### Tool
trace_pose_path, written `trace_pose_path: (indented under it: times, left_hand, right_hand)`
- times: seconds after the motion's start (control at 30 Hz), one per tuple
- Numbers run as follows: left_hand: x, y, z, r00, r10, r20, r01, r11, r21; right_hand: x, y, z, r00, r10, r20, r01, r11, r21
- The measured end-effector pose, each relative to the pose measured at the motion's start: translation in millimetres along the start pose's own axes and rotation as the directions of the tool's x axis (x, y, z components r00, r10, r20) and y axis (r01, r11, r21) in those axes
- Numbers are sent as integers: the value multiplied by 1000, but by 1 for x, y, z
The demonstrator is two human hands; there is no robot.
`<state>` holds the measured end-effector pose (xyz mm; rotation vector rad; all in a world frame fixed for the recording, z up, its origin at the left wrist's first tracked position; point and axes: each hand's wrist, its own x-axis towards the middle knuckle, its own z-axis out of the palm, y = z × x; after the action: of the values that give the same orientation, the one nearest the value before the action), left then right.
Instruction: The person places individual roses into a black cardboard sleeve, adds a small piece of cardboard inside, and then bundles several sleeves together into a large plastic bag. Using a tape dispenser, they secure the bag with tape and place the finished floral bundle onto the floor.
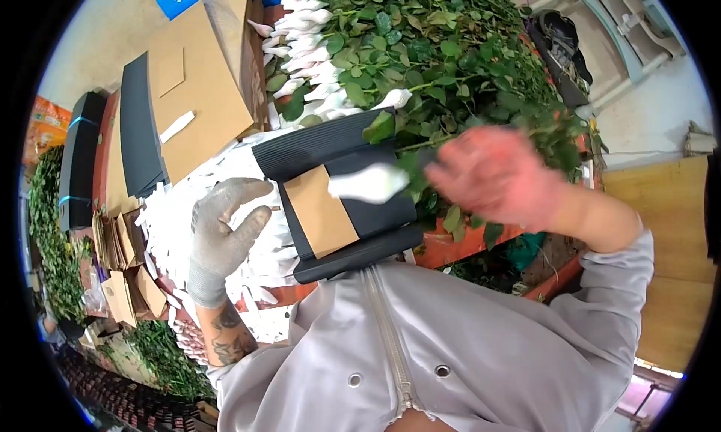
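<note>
My left hand (225, 233), in a grey-white glove, is open beside the black corrugated sheet (323, 145), thumb and fingers apart, above a pile of small white sleeves (169, 225). A brown cardboard piece (321, 210) lies on the black sheet, whose near edge is rolled up against my jacket. Over the sheet is a rose (369, 183) with its bud in a white sleeve, blurred by motion. My right hand (492, 177), in a reddish glove and also blurred, appears closed round its leafy stem; the fingers are hard to make out.
Leafy roses (428, 45) with white-sleeved buds are heaped at the back. Brown cardboard (191, 79) and black sheets (139, 132) stand to the left, with small cardboard pieces (124, 240) nearer. A folding chair (612, 34) is at the far right, and a wooden panel (657, 259) below it.
</note>
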<state>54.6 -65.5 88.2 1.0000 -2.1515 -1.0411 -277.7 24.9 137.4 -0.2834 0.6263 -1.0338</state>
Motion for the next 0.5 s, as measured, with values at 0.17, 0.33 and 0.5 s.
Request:
trace_pose_path:
  times: [0.17,0.33,0.5]
  left_hand:
    - [-18,-4,31,995,95,-14,-92,984,155]
    - [-10,-49,79,949,310,53,-299,838,457]
    - [-12,-50,86,946,199,257,-292,866,406]
  right_hand:
    - [39,75,-49,969,231,90,-248,895,370]
    - [62,107,-83,897,267,353,-417,775,474]
    - [54,108,-89,944,183,274,-266,914,307]
